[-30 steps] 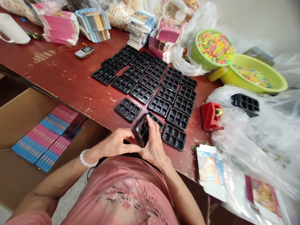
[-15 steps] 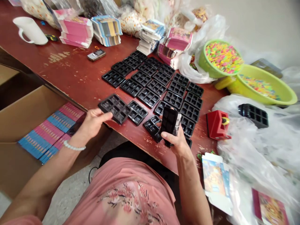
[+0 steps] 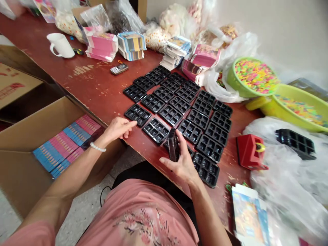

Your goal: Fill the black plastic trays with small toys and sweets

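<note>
"Tray [image 3: 137, 113] moved down onto the surface [image 3: 89, 87], from your left hand [image 3: 115, 131]?"
"Yes; whether I've let go, can't tell. My right hand [image 3: 185, 164] clamps the stack [image 3: 172, 146]. Likely I'm laying out; next calls for separating another."

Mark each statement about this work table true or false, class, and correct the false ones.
1. The right hand holds black trays tilted on edge. True.
2. The left hand is at the white mug. False: it is at the edge of a tray lying on the table.
3. The red tape dispenser is to the right of the laid-out trays in the picture. True.
4. The phone lies inside the open carton. False: it lies on the table.
5. The open carton holds pink and blue packs. True.
6. The pale bracelet is on the right wrist. False: it is on the left.
</note>
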Demonstrator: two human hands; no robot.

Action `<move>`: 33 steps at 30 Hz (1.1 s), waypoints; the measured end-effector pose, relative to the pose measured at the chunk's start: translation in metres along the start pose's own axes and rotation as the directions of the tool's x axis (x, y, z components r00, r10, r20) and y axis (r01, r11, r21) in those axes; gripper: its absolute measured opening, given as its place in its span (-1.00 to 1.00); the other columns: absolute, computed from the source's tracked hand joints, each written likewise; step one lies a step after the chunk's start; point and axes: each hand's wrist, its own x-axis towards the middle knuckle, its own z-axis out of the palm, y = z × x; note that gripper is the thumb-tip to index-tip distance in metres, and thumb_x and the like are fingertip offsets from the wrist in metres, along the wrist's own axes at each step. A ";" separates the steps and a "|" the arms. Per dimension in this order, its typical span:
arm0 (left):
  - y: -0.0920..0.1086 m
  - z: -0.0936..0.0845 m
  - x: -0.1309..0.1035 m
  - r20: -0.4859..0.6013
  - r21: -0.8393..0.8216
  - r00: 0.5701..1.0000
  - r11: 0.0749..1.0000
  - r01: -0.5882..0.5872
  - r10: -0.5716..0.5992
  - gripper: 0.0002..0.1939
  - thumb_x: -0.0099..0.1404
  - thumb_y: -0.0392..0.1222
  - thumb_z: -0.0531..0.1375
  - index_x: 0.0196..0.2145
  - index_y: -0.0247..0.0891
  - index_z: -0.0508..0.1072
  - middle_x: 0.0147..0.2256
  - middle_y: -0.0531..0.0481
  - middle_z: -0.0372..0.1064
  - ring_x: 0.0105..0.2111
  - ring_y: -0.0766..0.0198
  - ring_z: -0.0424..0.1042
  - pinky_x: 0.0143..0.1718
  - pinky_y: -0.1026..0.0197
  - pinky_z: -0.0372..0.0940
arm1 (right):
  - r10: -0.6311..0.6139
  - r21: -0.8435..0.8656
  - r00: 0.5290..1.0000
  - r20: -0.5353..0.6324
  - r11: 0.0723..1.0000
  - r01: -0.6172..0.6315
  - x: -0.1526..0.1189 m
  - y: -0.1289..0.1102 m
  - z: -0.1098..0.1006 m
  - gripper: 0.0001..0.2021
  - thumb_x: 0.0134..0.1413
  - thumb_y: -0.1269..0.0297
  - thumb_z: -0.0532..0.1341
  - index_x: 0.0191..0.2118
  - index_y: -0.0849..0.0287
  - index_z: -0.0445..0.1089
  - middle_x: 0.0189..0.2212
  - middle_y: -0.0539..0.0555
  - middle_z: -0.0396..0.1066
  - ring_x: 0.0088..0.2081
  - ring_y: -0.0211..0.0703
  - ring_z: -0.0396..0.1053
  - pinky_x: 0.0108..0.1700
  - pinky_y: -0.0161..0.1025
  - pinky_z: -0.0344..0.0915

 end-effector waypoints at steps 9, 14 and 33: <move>0.002 0.071 -0.068 0.206 -0.053 0.905 0.927 -0.371 0.373 -0.83 0.26 -0.14 0.32 -0.31 -0.32 0.62 -0.28 -0.06 0.55 -0.29 0.18 0.46 -0.24 0.20 0.34 | -0.268 -0.462 0.963 -0.029 0.858 0.225 0.016 -0.012 0.053 0.07 -0.03 0.23 0.32 0.54 0.08 -0.23 0.25 0.39 0.10 0.21 0.38 0.26 0.17 0.39 0.31; -0.002 0.067 -0.067 0.163 -0.115 0.910 0.923 -0.367 0.382 -0.76 0.15 -0.13 0.41 -0.56 -0.30 0.56 -0.53 0.05 0.41 -0.48 0.29 0.33 -0.42 0.25 0.21 | -0.175 -0.184 0.978 0.114 0.964 0.194 0.023 -0.021 0.048 0.12 -0.11 0.08 0.44 0.52 0.00 -0.13 0.28 0.33 0.14 0.24 0.34 0.27 0.22 0.34 0.29; -0.006 -0.100 0.061 -0.207 -0.497 0.965 0.867 0.040 -0.164 -0.70 0.07 -0.20 0.51 -0.39 -0.40 0.49 -0.52 -0.13 0.47 -0.58 0.10 0.54 -0.64 0.28 0.42 | 0.152 0.280 0.986 0.066 0.946 -0.164 0.024 -0.003 0.001 0.18 -0.21 -0.07 0.55 0.49 -0.13 -0.04 0.29 0.15 0.25 0.19 0.15 0.33 0.30 0.16 0.23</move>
